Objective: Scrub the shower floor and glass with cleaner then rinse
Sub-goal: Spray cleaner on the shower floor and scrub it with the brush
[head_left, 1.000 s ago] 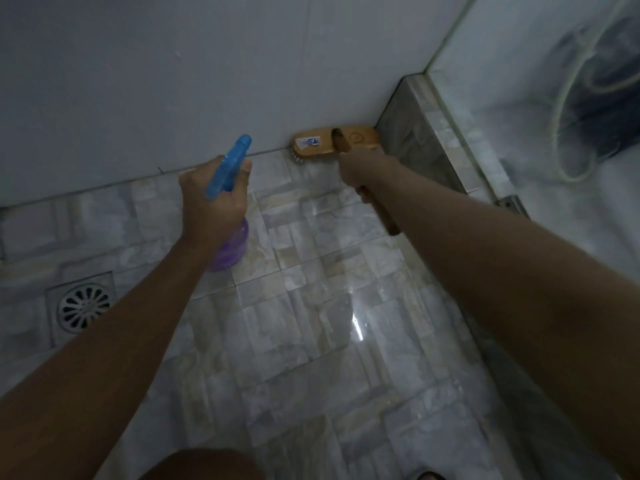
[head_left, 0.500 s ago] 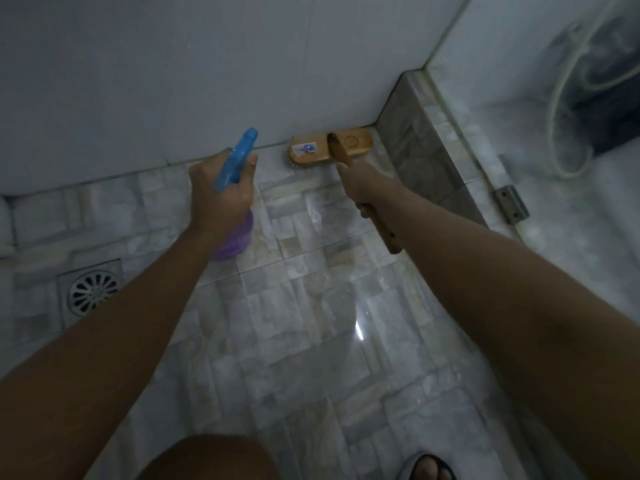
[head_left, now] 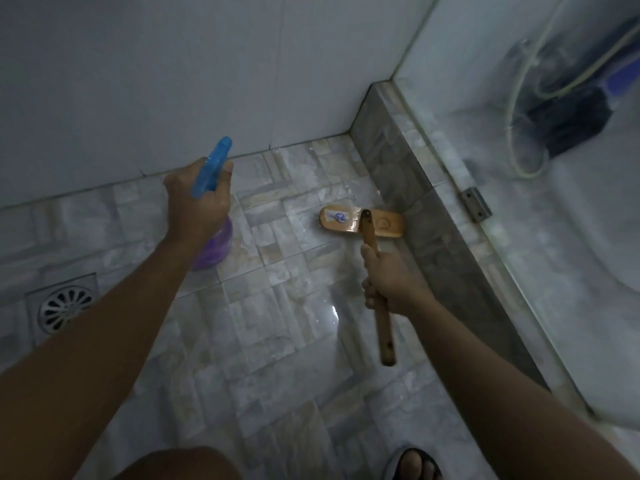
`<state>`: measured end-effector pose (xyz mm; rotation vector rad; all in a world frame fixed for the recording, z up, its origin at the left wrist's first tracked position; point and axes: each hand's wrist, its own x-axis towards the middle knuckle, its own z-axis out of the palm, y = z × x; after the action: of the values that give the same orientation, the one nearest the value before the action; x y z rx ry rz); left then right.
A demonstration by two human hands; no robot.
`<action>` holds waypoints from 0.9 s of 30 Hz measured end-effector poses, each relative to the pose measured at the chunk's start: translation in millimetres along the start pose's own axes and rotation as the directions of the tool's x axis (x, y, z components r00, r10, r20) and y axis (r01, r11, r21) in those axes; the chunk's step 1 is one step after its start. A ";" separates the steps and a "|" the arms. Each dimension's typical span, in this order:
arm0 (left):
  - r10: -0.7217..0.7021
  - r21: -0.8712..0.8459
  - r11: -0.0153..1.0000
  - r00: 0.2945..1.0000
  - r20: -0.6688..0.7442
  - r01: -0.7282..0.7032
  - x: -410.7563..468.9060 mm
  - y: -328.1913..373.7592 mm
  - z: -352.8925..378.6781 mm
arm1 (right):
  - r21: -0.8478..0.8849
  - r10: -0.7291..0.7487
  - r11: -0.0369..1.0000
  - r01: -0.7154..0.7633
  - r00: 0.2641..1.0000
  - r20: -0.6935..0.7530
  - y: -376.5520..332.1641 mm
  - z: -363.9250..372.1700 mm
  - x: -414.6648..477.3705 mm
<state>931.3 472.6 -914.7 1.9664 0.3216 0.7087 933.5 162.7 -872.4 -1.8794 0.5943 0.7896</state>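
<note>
- The right hand (head_left: 388,277) is clenched around the wooden handle of the scrub brush (head_left: 362,225), gripping it about midway, so the handle's free end pokes out below the fist toward the camera.
- The brush head lies flat, bristles down, on the shower floor (head_left: 277,341), its right end just beside the grey tiled curb (head_left: 408,188); a small label sits on its top face.
- The left hand (head_left: 197,206) grasps the neck of a spray bottle (head_left: 213,244), held above the floor to the left of the brush; the blue trigger head points up and away toward the wall, and the purple body hangs below the fist.
- Whether a finger is pressing the trigger cannot be told, since the hand is seen from behind.
- The floor is pale marbled tile with a wet sheen and a bright reflection between the two forearms.
- A round metal drain (head_left: 64,306) sits in the floor at the far left, well apart from the brush.
- The glass panel (head_left: 519,237) rises from the curb on the right, with a metal hinge (head_left: 475,204) at its base; a hose (head_left: 516,126) shows hazily through it.
- A white wall (head_left: 207,64) backs the floor.
- A sandalled foot (head_left: 414,464) shows at the bottom edge.
</note>
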 end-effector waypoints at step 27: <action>-0.027 0.004 1.000 1.000 0.002 0.027 4.4 -3.5 0.2 | 0.823 0.065 0.559 0.101 0.984 -0.165 -134.0 76.2 77.4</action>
<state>935.2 476.3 -916.3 1.9629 0.3479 0.6898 1058.3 281.8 -874.0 -1.0427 0.8712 0.2105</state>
